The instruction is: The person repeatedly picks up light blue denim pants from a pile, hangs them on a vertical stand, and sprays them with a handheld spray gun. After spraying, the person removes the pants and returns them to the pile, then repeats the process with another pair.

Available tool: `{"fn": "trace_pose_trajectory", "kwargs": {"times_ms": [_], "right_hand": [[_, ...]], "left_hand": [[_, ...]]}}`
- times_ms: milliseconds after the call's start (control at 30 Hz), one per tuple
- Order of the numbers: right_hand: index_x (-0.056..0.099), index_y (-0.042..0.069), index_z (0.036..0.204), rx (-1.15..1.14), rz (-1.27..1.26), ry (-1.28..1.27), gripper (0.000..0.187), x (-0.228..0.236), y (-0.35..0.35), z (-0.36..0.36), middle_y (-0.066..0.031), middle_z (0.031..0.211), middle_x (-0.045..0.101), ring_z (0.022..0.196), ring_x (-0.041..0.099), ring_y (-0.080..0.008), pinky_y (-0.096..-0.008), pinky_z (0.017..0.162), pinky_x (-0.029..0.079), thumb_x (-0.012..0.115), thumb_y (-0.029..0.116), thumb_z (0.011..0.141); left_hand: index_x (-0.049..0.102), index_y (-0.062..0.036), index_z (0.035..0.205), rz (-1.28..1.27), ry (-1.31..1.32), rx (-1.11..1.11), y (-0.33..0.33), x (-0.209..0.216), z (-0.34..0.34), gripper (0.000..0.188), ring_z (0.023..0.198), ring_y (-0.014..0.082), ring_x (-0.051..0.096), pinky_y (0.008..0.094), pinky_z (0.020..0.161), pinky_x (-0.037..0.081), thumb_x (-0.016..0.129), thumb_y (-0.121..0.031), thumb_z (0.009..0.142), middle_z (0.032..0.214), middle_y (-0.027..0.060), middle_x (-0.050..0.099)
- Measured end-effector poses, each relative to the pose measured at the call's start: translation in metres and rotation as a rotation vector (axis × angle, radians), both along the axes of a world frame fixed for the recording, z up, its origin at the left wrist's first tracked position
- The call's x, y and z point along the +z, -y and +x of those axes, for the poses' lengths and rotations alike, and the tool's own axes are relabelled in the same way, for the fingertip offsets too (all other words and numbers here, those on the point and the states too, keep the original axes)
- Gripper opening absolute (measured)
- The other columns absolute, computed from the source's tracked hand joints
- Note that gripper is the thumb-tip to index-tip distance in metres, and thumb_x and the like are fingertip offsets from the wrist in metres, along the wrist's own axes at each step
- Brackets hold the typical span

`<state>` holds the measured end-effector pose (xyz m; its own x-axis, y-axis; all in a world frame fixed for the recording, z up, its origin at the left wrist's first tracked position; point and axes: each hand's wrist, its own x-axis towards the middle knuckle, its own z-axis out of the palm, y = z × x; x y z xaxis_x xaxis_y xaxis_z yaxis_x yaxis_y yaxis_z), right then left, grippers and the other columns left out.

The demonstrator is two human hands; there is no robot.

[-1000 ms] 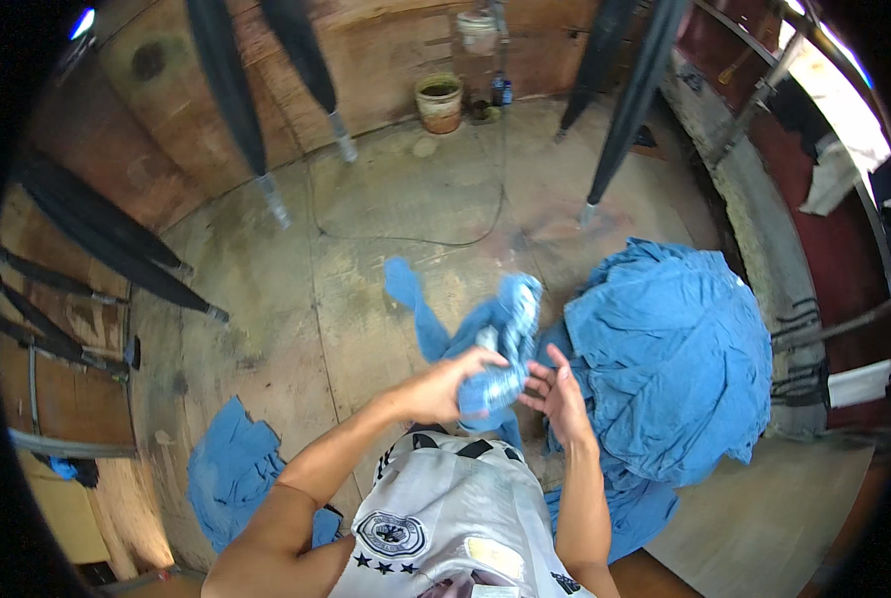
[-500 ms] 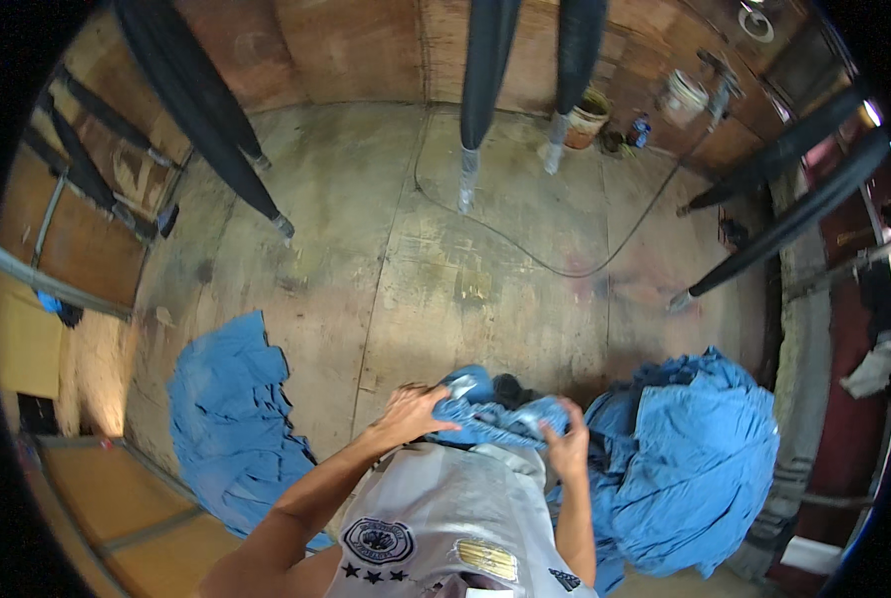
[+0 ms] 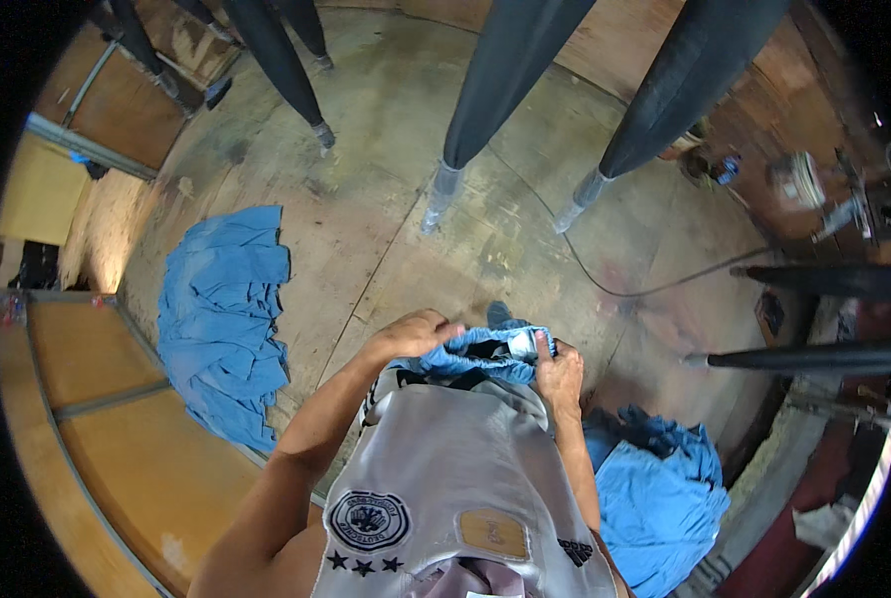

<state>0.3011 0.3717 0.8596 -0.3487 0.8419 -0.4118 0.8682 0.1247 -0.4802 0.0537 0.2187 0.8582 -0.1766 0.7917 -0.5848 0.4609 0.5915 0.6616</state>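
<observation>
In front of my waist a blue denim garment [image 3: 480, 373] is held by its gathered waistband. The opening faces up, showing a dark inside and a whitish patch near the right end. My right hand [image 3: 560, 375] grips the right end, thumb over the rim. My left hand [image 3: 418, 334] is at the left end with fingers curled at the band, slightly blurred. Below the waistband the garment is mostly hidden; a small blue piece [image 3: 500, 315] shows just beyond it. To the left a spread stack of blue denim garments [image 3: 221, 319] lies on the floor, and a heaped pile [image 3: 657, 503] sits at my right.
Long black leg-shaped forms [image 3: 510, 85] with plastic-wrapped ends hang ahead; another pair [image 3: 814, 359] juts in from the right. A dark hose [image 3: 605, 284] runs across the stained wooden floor [image 3: 366, 189]. A whitish bucket [image 3: 796, 181] is at the far right, yellow-brown panels [image 3: 107, 429] at the left.
The view has shifted, and the black forms ahead now appear larger and closer. The garment's waistband, bunched before, is now spread wider between my hands, with its opening showing.
</observation>
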Motion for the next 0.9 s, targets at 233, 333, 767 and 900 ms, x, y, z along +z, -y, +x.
{"fn": "trace_pose_trajectory", "kwargs": {"times_ms": [233, 333, 767, 900], "right_hand": [[0.072, -0.005, 0.093, 0.119, 0.011, -0.044, 0.067, 0.030, -0.095, -0.035, -0.0313, 0.096, 0.069, 0.100, 0.064, -0.0472, -0.0518, 0.093, 0.047, 0.050, 0.058, 0.098], [0.071, -0.007, 0.088, 0.197, 0.041, -0.110, 0.068, 0.029, -0.124, -0.048, -0.0320, 0.088, 0.068, 0.091, 0.065, -0.0483, -0.0519, 0.087, 0.049, 0.050, 0.057, 0.098], [0.068, -0.005, 0.104, -0.161, -0.498, -0.538, 0.043, 0.008, -0.198, -0.103, -0.0090, 0.072, 0.066, 0.054, 0.064, -0.0200, -0.0315, 0.051, 0.056, 0.057, 0.036, 0.097], [0.067, -0.004, 0.113, -0.003, -0.338, -0.365, 0.038, -0.032, -0.213, -0.102, -0.0137, 0.081, 0.069, 0.066, 0.068, -0.0230, -0.0354, 0.057, 0.057, 0.055, 0.025, 0.092]], "left_hand": [[0.067, 0.0053, 0.118, 0.238, 0.319, 0.566, -0.057, 0.003, -0.002, 0.049, 0.095, 0.0187, 0.065, 0.0331, 0.087, 0.051, 0.066, -0.039, 0.097, 0.101, 0.0130, 0.071], [0.064, 0.0019, 0.128, 0.249, 0.479, 0.649, -0.079, 0.005, 0.001, 0.039, 0.097, 0.0140, 0.064, 0.0287, 0.088, 0.051, 0.070, -0.017, 0.093, 0.108, 0.0064, 0.071], [0.065, 0.0023, 0.126, 0.239, 0.426, 0.523, -0.126, 0.010, -0.061, 0.037, 0.095, 0.0128, 0.062, 0.0297, 0.082, 0.052, 0.062, -0.009, 0.091, 0.107, 0.0051, 0.069], [0.067, 0.0016, 0.118, 0.441, 0.489, 0.462, -0.128, -0.003, -0.073, 0.032, 0.082, 0.0117, 0.058, 0.0308, 0.074, 0.049, 0.064, -0.013, 0.089, 0.087, 0.0026, 0.065]]}}
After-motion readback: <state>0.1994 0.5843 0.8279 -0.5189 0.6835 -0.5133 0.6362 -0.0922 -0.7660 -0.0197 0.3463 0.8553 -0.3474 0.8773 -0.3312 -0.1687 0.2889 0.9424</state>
